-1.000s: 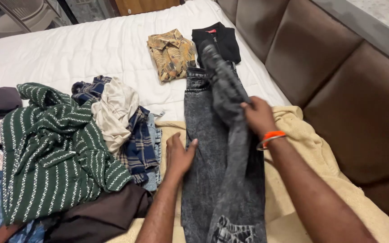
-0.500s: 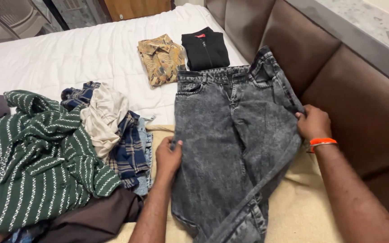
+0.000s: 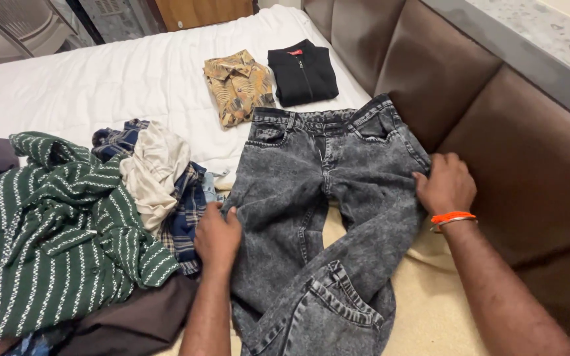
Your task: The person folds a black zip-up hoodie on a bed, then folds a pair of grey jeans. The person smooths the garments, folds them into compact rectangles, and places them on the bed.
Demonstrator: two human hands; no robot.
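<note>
hands (image 3: pixel 218 236) (image 3: pixel 446 184) flat — jeans (image 3: pixel 324 191) edges

We've got one head cam, looking steeply down at the bed (image 3: pixel 100 79) from close, headboard (image 3: pixel 496 132) on the right.

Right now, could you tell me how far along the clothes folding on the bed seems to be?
Done: a patterned shirt and a black jacket lie folded on the white sheet. In hand: grey jeans spread flat, left hand and right hand at their edges. Left: the heap with the green striped top and a plaid shirt.
</note>
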